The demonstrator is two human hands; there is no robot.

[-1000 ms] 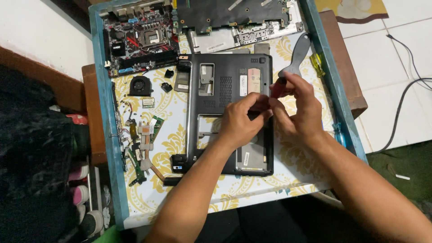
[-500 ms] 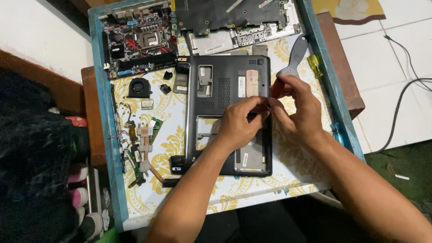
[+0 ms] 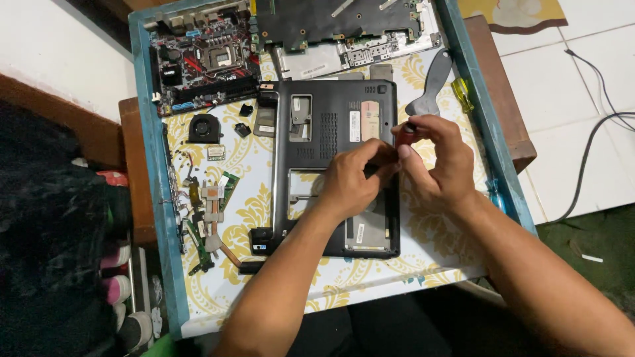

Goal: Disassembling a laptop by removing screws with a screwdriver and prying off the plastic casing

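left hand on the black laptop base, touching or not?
Touching. The head view shows the left hand lying directly on the black laptop base, fingers pressed at its right edge, no gap.

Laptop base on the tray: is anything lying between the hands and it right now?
Nothing visible does. The left hand rests directly on the black laptop base near its right edge, and the right hand holds a red-handled tool against that same edge. The loose fan lies off to the side.

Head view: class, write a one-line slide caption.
Both hands, left hand and right hand, meet over the black laptop base, right gripping a red-handled tool.
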